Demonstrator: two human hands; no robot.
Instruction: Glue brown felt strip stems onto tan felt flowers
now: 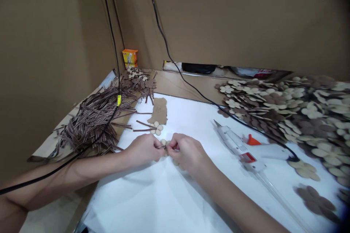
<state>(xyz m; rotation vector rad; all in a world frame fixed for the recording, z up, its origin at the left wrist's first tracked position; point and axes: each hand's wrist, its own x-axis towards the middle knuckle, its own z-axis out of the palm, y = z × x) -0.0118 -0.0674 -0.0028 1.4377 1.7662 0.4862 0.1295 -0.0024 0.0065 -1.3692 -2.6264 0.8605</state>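
My left hand (147, 148) and my right hand (187, 150) meet at the middle of the white sheet, thumbs and fingers pinched together. Between their fingertips is a small beige flower cutout (163, 142), partly covered by the fingers. A thin dark bit shows at the pinch, too small to name. Under the right hand's edge peeks another beige petal shape (175, 162). Just beyond the hands lies a beige flower (156, 128) with brown strips (143, 130) reaching left from it. Behind that is a ragged brown cardboard piece (159, 111).
A white glue gun (237, 143) with a clear glue stick (281, 193) lies at right. Beige and brown flowers (273, 98) are heaped behind it. Brown strips (93, 116) pile up at left. A black cable (191, 85) crosses the sheet; another (113, 40) passes over my left arm.
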